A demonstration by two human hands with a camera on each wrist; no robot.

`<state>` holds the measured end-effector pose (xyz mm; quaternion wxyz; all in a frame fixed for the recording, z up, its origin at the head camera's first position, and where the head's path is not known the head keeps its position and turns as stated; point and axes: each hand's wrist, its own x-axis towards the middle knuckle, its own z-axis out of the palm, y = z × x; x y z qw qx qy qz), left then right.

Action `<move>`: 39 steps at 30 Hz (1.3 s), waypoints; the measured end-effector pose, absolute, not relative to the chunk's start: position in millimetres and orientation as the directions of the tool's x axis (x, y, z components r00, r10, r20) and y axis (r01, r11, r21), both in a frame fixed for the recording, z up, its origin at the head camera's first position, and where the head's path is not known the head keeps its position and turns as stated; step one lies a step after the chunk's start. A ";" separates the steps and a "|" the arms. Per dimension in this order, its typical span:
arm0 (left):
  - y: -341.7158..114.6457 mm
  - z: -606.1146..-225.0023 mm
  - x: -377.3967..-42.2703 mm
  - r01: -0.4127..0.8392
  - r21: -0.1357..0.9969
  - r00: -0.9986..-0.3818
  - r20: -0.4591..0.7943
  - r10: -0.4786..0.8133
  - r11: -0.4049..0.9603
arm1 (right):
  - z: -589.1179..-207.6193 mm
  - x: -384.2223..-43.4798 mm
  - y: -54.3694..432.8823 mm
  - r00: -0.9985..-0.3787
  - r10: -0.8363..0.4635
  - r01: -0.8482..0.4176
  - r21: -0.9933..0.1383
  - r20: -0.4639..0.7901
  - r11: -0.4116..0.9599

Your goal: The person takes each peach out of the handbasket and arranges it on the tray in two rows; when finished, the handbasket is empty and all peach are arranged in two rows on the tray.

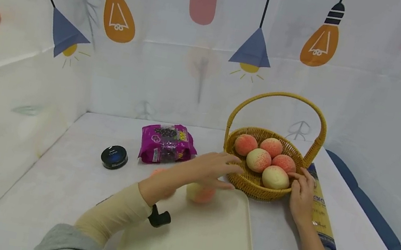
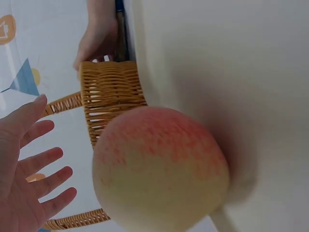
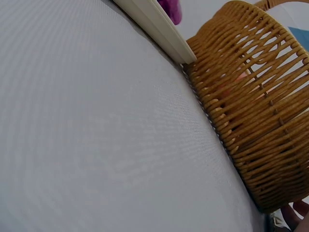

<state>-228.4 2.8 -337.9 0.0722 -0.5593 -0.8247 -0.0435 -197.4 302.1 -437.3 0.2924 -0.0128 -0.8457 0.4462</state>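
My left hand [image 1: 217,167] is in the air over the back of the cream tray [image 1: 199,248], fingers spread, reaching to the basket's left rim. It holds nothing. Just below it, a yellow and pink peach [image 1: 200,194] sits on the tray, large in the left wrist view. Another peach [image 1: 158,172] is mostly hidden behind my left forearm. Several peaches [image 1: 258,160] lie in the wicker basket [image 1: 253,191], whose tall handle stands up. My right hand [image 1: 301,197] grips the basket's right rim, thumb inside; its fingertips show at the wicker in the right wrist view.
A purple snack packet [image 1: 165,143] lies behind the tray, with a round black tin [image 1: 114,157] to its left. A yellow and blue packet [image 1: 322,216] lies partly under my right forearm. A printed curtain [image 1: 164,79] hangs at the table's back edge.
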 end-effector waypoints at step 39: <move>112.3 -357.8 -269.2 0.911 0.059 -0.412 0.070 0.908 0.409 | -441.7 -200.7 305.1 -0.804 0.256 -0.292 -0.730 0.538 0.618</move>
